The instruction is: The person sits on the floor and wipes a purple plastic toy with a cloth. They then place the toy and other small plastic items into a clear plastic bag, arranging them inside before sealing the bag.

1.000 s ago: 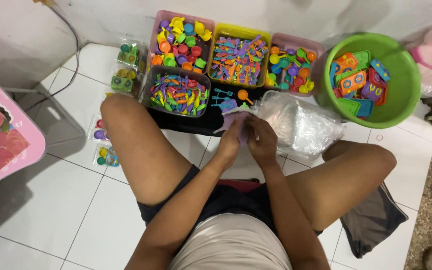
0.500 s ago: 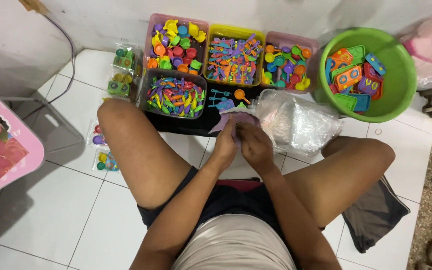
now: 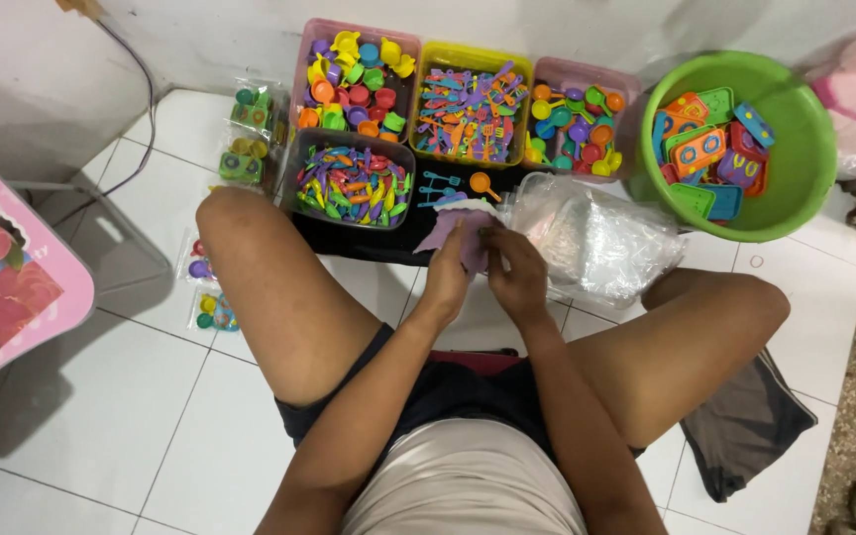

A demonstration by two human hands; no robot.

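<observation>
A small purple packet, thin and crinkled like soft plastic film, sits pinched between both hands above the tiled floor, just in front of the person's knees and close to the dark mat that carries the toy bins. The left hand grips its lower edge with curled fingers, and the right hand closes on its right side, fingertips pressing into the film; what is inside the packet cannot be made out. Just right of the hands lies a heap of clear plastic bags, glossy and rumpled, touching the right knee. Beyond the packet, a few loose toy spoons lie on the mat, and behind them stand four open bins: a grey bin of slim multicoloured pieces, a pink bin of rounded cups and pots, a yellow bin of thin utensils, and a second pink bin of small round pans. To the right a round green basin holds flat rectangular toy pieces in orange, blue and teal. Sealed packets of toys lie on the white tiles at the left, some half hidden behind the left thigh. The bare tiles at lower left leave open floor, while a pink patterned table is cut off by the left edge. A dark cloth lies under the right leg, and footwear at the far right is too dim to read.
</observation>
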